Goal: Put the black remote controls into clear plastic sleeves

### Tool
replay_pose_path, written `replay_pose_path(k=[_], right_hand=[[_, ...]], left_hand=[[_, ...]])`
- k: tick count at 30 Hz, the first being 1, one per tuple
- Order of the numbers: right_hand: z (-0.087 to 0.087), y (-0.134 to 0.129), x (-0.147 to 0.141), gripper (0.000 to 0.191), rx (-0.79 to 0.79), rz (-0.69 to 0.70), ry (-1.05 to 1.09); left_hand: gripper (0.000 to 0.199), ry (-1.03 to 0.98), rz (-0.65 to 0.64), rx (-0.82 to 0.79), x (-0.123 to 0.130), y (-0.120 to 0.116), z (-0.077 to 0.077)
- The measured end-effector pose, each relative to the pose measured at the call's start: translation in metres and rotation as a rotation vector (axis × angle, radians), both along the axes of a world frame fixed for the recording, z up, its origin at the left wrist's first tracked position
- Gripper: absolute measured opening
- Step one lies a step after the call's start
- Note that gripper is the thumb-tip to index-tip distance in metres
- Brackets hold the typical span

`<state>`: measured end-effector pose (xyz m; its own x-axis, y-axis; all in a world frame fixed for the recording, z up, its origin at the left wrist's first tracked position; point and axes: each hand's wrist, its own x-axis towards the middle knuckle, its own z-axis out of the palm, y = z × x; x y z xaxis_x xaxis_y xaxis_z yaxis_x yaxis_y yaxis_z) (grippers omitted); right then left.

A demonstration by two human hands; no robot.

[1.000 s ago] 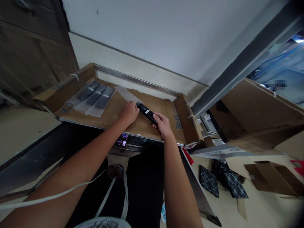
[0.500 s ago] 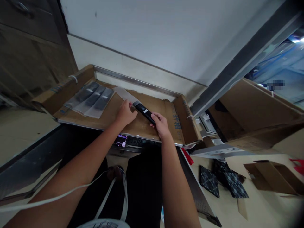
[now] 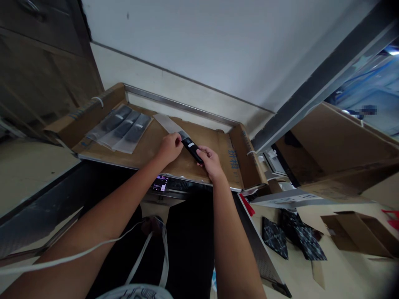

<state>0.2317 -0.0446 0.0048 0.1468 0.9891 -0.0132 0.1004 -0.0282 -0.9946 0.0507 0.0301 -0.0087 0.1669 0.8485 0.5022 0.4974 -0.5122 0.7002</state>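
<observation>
Since the earlier frame, we are pushing the black remote further into the clear sleeve; more of its far end is now sitting inside the plastic. Remote is lying slanted on the cardboard-lined table, near the front edge, roughly mid-table. Our right hand is keeping its grip clamped on the near end of the remote, fingers wrapped around it. Our left hand is pinching the mouth of the sleeve, grip closed on the plastic right where the remote is entering. Both hands are nearly touching across the remote.

Further left on the table, three bagged remotes are lying side by side, just beside the raised cardboard flap. Another cardboard flap is standing at the right end of the table. Below the table edge, a phone with a lit screen is showing between our arms. On the floor to the right, dark patterned pouches and a flat cardboard box are lying well apart from the table.
</observation>
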Motion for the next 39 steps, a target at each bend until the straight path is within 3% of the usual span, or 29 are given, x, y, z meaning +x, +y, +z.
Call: replay_pose_path(k=[6,10,13,16,23,27,39], right_hand=[[-0.003,0.01,-0.016,0.06,0.027,-0.028,0.006],[-0.007,0.019,-0.024,0.047,0.035,-0.142,-0.023],[-0.009,0.021,-0.028,0.035,0.064,-0.25,-0.056],[-0.009,0.021,-0.03,0.038,0.069,-0.278,-0.073],[-0.005,0.011,-0.022,0.051,0.07,0.008,0.07],[-0.005,0.006,-0.019,0.059,0.065,0.087,0.115],[-0.01,0.01,-0.022,0.05,0.11,-0.074,0.08]], left_hand=[[0.004,-0.051,-0.317,0.001,0.002,-0.005,-0.001],[0.003,-0.076,-0.426,-0.052,0.002,-0.008,-0.002],[0.004,-0.07,-0.443,-0.074,0.003,-0.009,-0.001],[0.004,-0.084,-0.426,-0.097,0.002,-0.009,0.0],[0.005,-0.249,-0.285,-0.194,-0.001,0.002,-0.002],[0.006,-0.264,-0.276,-0.231,-0.002,0.005,-0.004],[0.006,-0.307,-0.461,-0.351,-0.006,0.001,-0.001]])
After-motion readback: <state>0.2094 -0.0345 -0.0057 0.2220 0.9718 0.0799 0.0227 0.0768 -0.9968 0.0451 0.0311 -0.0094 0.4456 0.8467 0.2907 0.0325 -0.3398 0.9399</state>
